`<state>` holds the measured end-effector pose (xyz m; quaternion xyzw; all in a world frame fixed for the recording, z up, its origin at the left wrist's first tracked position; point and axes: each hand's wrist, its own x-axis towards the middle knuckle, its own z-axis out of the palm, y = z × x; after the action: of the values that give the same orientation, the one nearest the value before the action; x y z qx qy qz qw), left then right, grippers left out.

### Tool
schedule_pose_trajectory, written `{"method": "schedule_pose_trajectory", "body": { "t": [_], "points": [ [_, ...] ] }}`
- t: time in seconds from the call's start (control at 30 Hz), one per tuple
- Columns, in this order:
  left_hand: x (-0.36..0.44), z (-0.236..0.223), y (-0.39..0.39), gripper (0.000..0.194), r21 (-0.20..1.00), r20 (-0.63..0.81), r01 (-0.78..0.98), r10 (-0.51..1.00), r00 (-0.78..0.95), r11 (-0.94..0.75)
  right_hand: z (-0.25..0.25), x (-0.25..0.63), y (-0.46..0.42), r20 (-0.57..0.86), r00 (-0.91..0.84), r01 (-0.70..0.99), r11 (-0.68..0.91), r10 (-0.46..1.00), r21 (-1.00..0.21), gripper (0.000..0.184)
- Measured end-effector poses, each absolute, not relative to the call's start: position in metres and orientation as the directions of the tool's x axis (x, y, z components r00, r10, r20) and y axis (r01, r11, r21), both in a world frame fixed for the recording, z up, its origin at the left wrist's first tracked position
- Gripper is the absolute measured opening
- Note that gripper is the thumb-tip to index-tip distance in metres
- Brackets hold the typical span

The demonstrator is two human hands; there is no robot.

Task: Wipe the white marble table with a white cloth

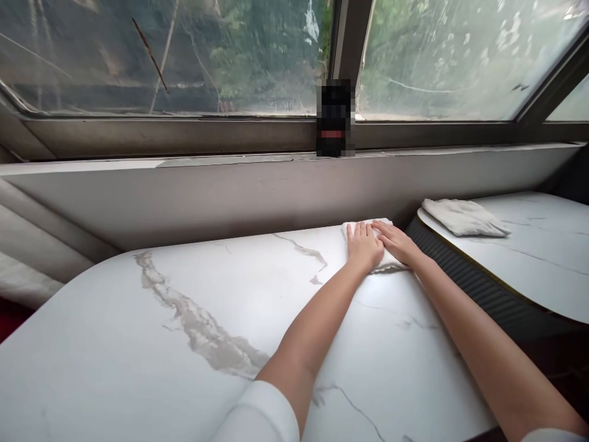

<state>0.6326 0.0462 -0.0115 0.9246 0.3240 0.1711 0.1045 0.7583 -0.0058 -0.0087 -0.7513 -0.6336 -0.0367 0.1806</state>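
A white folded cloth (389,262) lies on the far right edge of the white marble-patterned tabletop (257,294), close to the grey wall panel. My left hand (365,247) rests flat on the cloth with its fingers stretched forward. My right hand (398,243) lies beside it, also flat on the cloth, its fingertips touching or nearly touching the left hand. Both palms face down, and part of the cloth is hidden under them. Neither hand has its fingers wrapped round the cloth.
A second white marble-patterned tabletop (543,245) stands at the right, with another folded white cloth (464,217) on its near corner. Ahead is the grey wall panel (221,196) below dirty windows (257,55). A blurred dark object (335,116) stands on the sill.
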Motion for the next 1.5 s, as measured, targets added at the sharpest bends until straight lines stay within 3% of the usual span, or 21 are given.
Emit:
{"method": "schedule_pose_trajectory", "body": {
  "t": [0.37,0.63,0.83,1.1,1.33,1.5],
  "points": [
    [0.615,-0.01,0.006,0.055,0.241,0.282,0.489,0.542,0.791,-0.838,-0.015,0.745,-0.062,0.29,0.201,0.976,-0.168,0.936,-0.136,0.05],
    [0.534,0.004,-0.106,0.059,0.197,0.246,0.235,0.28,0.928,-0.952,-0.03,0.672,-0.214,0.419,0.103,0.993,-0.116,0.902,0.006,0.055],
    [0.481,0.014,-0.135,0.06,0.212,0.228,0.134,0.182,0.956,-0.968,-0.026,0.612,-0.253,0.434,0.104,0.993,-0.119,0.895,0.008,0.059],
    [0.476,0.018,-0.09,0.059,0.423,0.083,0.23,0.29,0.953,-0.877,-0.026,0.603,-0.197,0.4,0.093,0.988,-0.134,0.912,0.076,0.06],
    [0.517,-0.004,0.011,0.051,0.3,0.227,0.47,0.541,0.81,-0.83,-0.019,0.629,-0.066,0.286,0.184,0.98,-0.199,0.94,0.023,0.054],
    [0.541,-0.009,0.086,0.047,0.273,0.281,0.565,0.627,0.727,-0.778,-0.01,0.644,0.019,0.261,0.175,0.984,-0.181,0.949,-0.002,0.053]
  ]
}}
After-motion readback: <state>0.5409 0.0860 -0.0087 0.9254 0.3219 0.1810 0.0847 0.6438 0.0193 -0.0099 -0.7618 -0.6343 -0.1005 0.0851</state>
